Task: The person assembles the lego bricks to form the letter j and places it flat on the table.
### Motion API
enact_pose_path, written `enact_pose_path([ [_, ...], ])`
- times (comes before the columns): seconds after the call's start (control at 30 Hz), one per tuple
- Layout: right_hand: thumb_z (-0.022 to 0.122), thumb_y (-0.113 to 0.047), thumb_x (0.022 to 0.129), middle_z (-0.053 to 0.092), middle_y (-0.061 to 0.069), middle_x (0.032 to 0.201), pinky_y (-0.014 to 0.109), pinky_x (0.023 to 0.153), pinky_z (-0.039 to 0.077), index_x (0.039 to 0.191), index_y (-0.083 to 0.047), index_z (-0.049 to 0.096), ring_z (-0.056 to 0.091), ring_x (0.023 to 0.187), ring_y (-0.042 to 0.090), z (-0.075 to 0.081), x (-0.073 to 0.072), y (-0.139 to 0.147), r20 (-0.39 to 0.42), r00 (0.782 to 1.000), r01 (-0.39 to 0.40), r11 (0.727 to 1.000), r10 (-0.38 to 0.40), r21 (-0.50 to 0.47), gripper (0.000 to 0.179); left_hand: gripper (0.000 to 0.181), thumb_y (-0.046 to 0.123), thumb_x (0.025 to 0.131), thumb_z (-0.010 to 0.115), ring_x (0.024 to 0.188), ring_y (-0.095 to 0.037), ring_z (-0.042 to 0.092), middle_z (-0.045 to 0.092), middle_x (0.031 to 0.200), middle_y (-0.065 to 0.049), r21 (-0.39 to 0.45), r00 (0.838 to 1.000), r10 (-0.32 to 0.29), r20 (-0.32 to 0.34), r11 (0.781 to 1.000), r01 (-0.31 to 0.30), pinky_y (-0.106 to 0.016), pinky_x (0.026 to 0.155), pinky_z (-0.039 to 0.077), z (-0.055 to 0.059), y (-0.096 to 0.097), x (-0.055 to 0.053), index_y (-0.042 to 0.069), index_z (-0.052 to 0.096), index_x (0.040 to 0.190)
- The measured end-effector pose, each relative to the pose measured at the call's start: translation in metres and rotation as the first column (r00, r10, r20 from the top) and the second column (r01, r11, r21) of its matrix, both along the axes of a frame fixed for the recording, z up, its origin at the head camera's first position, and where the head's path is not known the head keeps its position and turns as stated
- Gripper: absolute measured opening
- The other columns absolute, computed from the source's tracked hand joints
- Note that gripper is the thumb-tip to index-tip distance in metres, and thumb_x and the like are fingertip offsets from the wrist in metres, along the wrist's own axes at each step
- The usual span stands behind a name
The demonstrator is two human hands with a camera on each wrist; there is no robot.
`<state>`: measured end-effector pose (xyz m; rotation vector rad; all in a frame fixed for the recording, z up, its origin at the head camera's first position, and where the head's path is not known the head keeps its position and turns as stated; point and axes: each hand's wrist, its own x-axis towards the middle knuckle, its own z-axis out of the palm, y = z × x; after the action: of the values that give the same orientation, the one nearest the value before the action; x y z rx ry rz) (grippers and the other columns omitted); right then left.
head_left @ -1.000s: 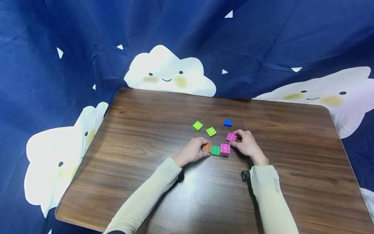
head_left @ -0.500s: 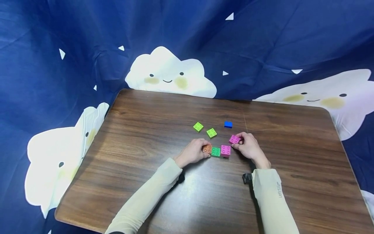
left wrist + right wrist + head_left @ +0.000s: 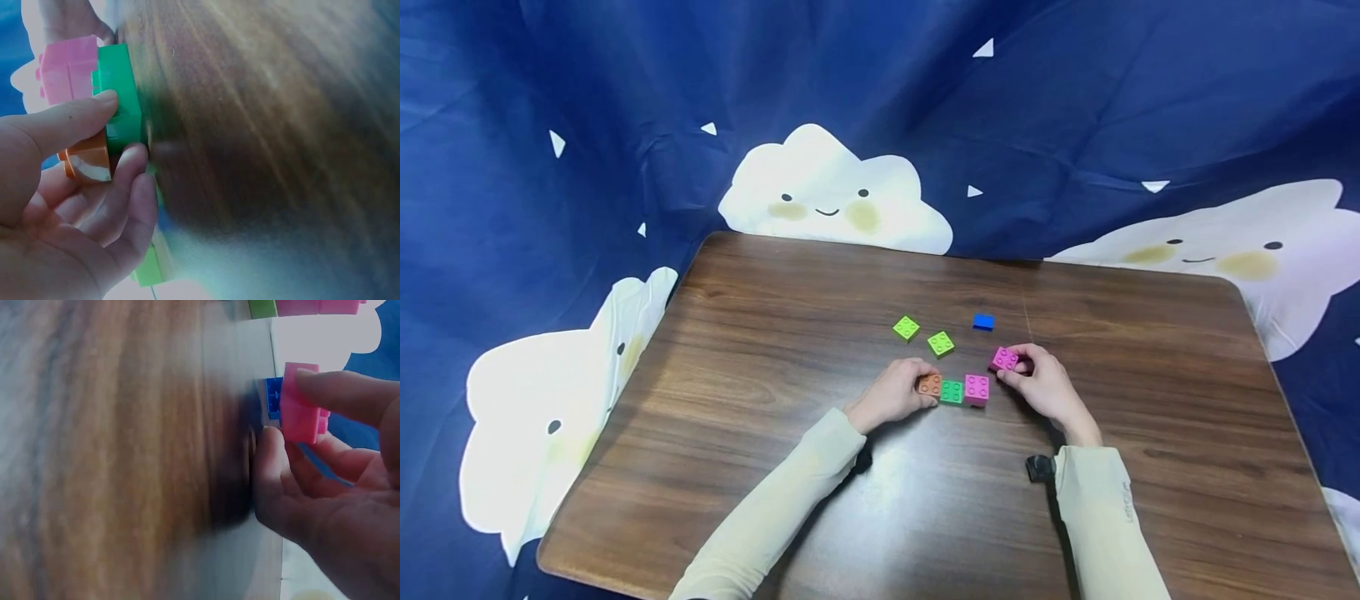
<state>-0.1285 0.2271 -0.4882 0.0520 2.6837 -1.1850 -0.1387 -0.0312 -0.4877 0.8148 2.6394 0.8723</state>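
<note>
Lifted slightly rightward, the right hand [image 3: 1037, 379] pinches a loose pink brick [image 3: 1004, 359]; the left hand [image 3: 897, 390] grips a three-brick row [image 3: 953, 389]. Three bricks remain beyond.

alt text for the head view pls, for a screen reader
A person's right hand pinches a pink brick just above a wooden table, while the left hand holds the orange end of a joined orange, green and pink row. Two lime bricks and a blue brick lie beyond.
</note>
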Motion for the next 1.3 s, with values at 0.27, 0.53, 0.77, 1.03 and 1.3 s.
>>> enact_pose_path([
  [0.27, 0.066, -0.025, 0.091, 0.066, 0.017, 0.107, 0.022, 0.071, 0.047, 0.131, -0.003, 0.051, 0.057, 0.092, 0.016, 0.005, 0.008, 0.001, -0.019, 1.000, 0.000, 0.995, -0.002, -0.102, 0.048, 0.038, 0.018, 0.079, 0.079, 0.087, -0.013, 0.060, 0.069, 0.099, -0.003, -0.012, 1.000, 0.000, 0.005, 1.000, 0.000, -0.025, 0.082, 0.048, -0.002, 0.000, 0.000, 0.006, 0.068, 0.113],
  [0.53, 0.066, -0.028, 0.092, 0.065, 0.015, 0.107, 0.027, 0.068, 0.051, 0.134, -0.009, 0.049, 0.059, 0.089, 0.016, 0.021, 0.012, -0.002, -0.068, 0.998, -0.006, 0.989, -0.004, -0.145, 0.048, 0.039, 0.018, 0.078, 0.079, 0.085, -0.011, 0.059, 0.069, 0.098, -0.003, -0.005, 1.000, 0.003, 0.007, 1.000, -0.003, -0.023, 0.080, 0.048, -0.001, 0.002, -0.001, 0.007, 0.068, 0.114],
  [0.77, 0.067, -0.031, 0.091, 0.064, 0.013, 0.112, 0.027, 0.075, 0.046, 0.132, -0.010, 0.051, 0.058, 0.098, 0.023, 0.031, 0.016, -0.009, -0.105, 0.994, -0.035, 0.990, 0.020, -0.138, 0.048, 0.041, 0.017, 0.078, 0.079, 0.082, -0.012, 0.058, 0.068, 0.098, -0.004, 0.013, 1.000, 0.008, 0.021, 1.000, -0.009, -0.022, 0.077, 0.047, 0.000, 0.001, 0.002, 0.005, 0.068, 0.115],
  [1.03, 0.066, -0.030, 0.092, 0.064, 0.012, 0.113, 0.026, 0.079, 0.045, 0.132, -0.011, 0.051, 0.058, 0.101, 0.022, 0.037, 0.021, -0.011, -0.121, 0.992, -0.062, 0.989, 0.046, -0.132, 0.047, 0.042, 0.017, 0.077, 0.080, 0.079, -0.011, 0.056, 0.067, 0.094, -0.003, 0.015, 1.000, 0.005, 0.012, 1.000, -0.005, -0.023, 0.075, 0.047, -0.001, -0.003, 0.004, 0.004, 0.068, 0.115],
  [1.3, 0.067, -0.029, 0.091, 0.064, 0.011, 0.115, 0.016, 0.078, 0.046, 0.133, -0.013, 0.051, 0.056, 0.099, 0.017, 0.044, 0.024, -0.009, -0.151, 0.987, -0.082, 0.985, 0.059, -0.151, 0.048, 0.042, 0.017, 0.078, 0.080, 0.083, -0.013, 0.058, 0.068, 0.098, -0.004, 0.004, 1.000, 0.010, 0.007, 1.000, -0.010, -0.025, 0.078, 0.048, 0.000, 0.000, 0.003, 0.005, 0.067, 0.116],
])
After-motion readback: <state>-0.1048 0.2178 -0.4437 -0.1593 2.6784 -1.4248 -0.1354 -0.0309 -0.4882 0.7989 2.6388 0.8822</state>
